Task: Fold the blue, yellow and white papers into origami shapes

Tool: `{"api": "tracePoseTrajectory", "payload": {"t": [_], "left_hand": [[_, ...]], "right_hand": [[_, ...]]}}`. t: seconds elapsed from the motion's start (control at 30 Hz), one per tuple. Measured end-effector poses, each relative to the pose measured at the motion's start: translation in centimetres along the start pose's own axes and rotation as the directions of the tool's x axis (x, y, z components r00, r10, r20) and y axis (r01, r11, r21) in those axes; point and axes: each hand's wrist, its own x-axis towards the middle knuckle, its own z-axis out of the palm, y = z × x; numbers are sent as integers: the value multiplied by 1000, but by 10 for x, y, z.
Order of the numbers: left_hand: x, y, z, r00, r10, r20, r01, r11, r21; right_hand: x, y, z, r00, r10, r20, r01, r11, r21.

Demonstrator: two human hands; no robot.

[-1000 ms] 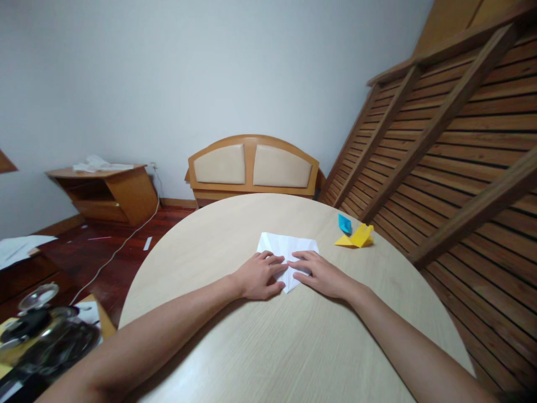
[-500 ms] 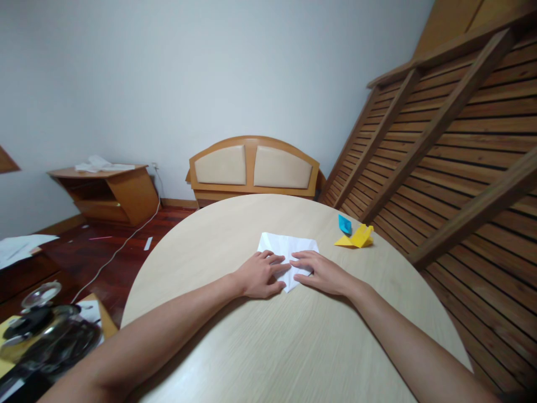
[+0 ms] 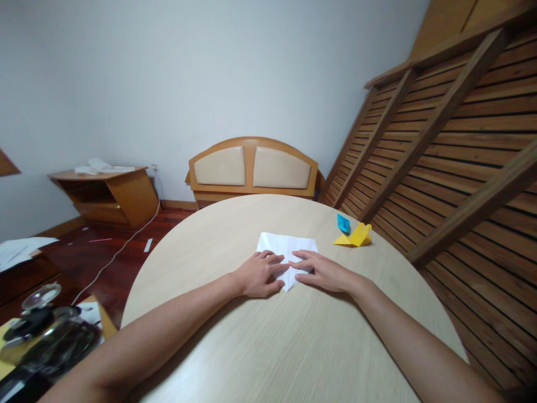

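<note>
A folded sheet of white paper (image 3: pixel 288 244) lies on the round table, its wide edge away from me and a point towards me. My left hand (image 3: pixel 260 274) rests on its left side, fingers spread and reaching to the middle. From the right, my right hand (image 3: pixel 323 271) lies with its fingers apart on the paper's right side. The fingertips of both hands nearly meet at the centre, and they cover part of the folds.
Right of the paper stand a yellow folded paper figure (image 3: pixel 359 235) and a small blue folded paper piece (image 3: pixel 343 224). Wooden slats (image 3: pixel 444 145) lean close along the table's (image 3: pixel 188 235) right side. Glassware (image 3: pixel 62 341) sits low on the left.
My right hand has shifted very slightly, its fingers still spread on the paper. The left hand and the paper stay almost as they were.
</note>
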Motion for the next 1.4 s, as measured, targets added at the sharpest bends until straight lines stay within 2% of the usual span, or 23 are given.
{"api": "tracePoseTrajectory", "payload": {"t": [0.13, 0.37, 0.73, 0.93, 1.23, 1.4], "left_hand": [[1, -1, 1, 1000, -11, 21, 11, 1000, -5], [1, 2, -1, 1000, -15, 24, 15, 1000, 15], [1, 3, -3, 1000, -10, -1, 10, 1000, 22], [5, 5, -4, 1000, -28, -13, 28, 999, -28], [10, 4, 4, 998, 33, -55, -38, 995, -88], [9, 4, 4, 998, 26, -52, -30, 996, -80]], "right_hand": [[1, 1, 2, 1000, 4, 1, -4, 1000, 11], [7, -1, 9, 994, 29, -106, -28, 1000, 14], [7, -9, 9, 992, 73, -100, -77, 996, -42], [8, -8, 10, 990, 79, -115, -85, 995, -47], [8, -21, 14, 989, 62, -138, -86, 981, -175], [7, -29, 15, 987, 130, -95, -146, 972, -183]]}}
